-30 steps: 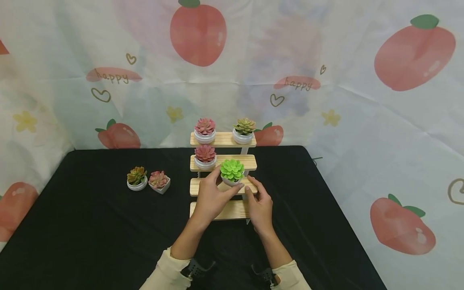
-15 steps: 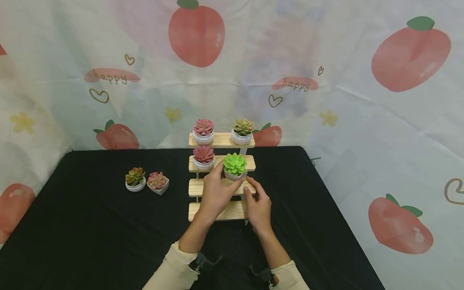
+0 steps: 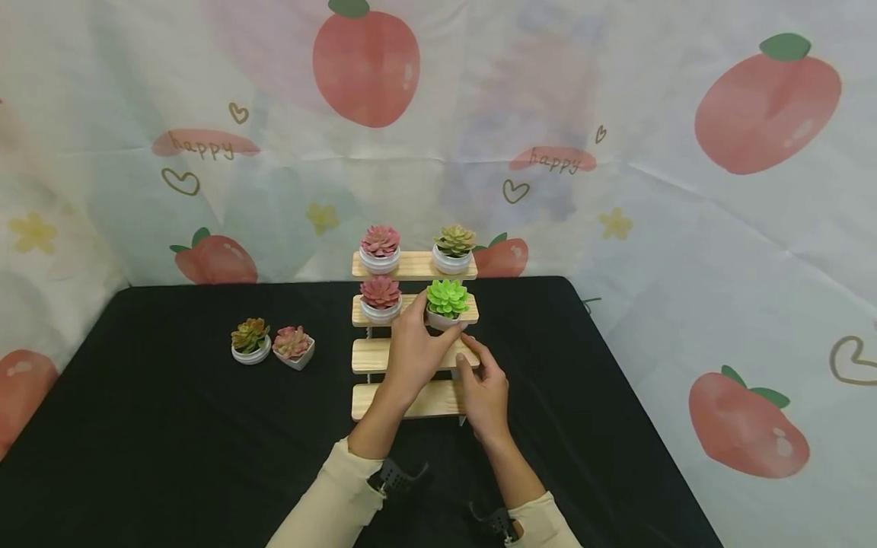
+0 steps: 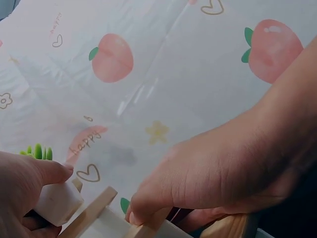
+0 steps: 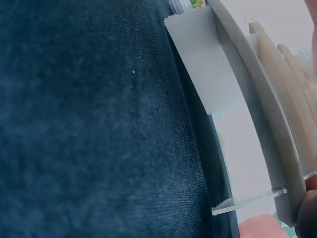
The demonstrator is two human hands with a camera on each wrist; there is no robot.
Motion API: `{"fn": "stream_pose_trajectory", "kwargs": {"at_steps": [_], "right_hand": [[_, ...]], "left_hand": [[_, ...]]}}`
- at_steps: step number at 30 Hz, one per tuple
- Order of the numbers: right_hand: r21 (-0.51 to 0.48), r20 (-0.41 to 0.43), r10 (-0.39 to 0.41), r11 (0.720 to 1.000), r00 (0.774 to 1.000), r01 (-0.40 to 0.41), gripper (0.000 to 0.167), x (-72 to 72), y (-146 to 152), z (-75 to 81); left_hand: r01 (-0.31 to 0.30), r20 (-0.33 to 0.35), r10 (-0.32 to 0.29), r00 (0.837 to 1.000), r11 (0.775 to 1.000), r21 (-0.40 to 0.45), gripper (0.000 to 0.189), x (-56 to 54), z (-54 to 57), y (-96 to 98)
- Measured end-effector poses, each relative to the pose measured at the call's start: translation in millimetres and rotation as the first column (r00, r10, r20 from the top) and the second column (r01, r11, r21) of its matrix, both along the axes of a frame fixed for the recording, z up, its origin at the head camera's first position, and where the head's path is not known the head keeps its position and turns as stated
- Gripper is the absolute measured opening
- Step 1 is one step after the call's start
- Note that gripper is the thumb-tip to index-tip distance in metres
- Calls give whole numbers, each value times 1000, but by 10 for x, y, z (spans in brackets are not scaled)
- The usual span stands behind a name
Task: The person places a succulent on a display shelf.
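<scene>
In the head view my left hand [image 3: 416,348] pinches the white pot of a bright green artificial succulent [image 3: 448,297] at the right end of the second board from the top. The left wrist view shows its faceted white pot [image 4: 59,202] between thumb and fingers. My right hand [image 3: 486,396] grips the right end of a lower board of the tiered wooden stand [image 3: 371,355]. A dark pink succulent [image 3: 380,293] stands on the left of the second board. On the top board are a pink succulent [image 3: 380,242] and a green one [image 3: 454,242].
Two more potted succulents, one green-brown [image 3: 250,339] and one pink in a square pot [image 3: 293,346], stand on the black cloth [image 3: 171,434] left of the stand. A printed curtain [image 3: 274,68] hangs behind the table.
My left hand has carried the bright green succulent up and back, from over the third board to the second. My right hand has kept its place on the stand.
</scene>
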State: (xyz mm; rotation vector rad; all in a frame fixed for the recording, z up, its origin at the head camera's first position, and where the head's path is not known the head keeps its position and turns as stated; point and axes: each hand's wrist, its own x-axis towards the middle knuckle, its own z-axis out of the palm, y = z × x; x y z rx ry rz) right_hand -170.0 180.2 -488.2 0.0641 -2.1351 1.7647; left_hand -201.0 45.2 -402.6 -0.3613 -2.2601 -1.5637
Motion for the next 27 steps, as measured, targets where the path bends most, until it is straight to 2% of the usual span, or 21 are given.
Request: {"fn": "stream_pose_trajectory", "kwargs": {"at_steps": [10,17,27], "right_hand": [[15,20,-25,1000,999,25,34,4,-32,37],[8,10,-15,1000,1000,15,33,188,-128,384],[7,-1,-19,1000,1000,19,33,175,-117,374]], "left_hand": [[-3,29,4,1000,1000,-16,66,-82,52,65],[-14,47,16,999,999,-39,70,-122,49,84],[-22,54,25,998,998,-55,71,-151,54,118]]}}
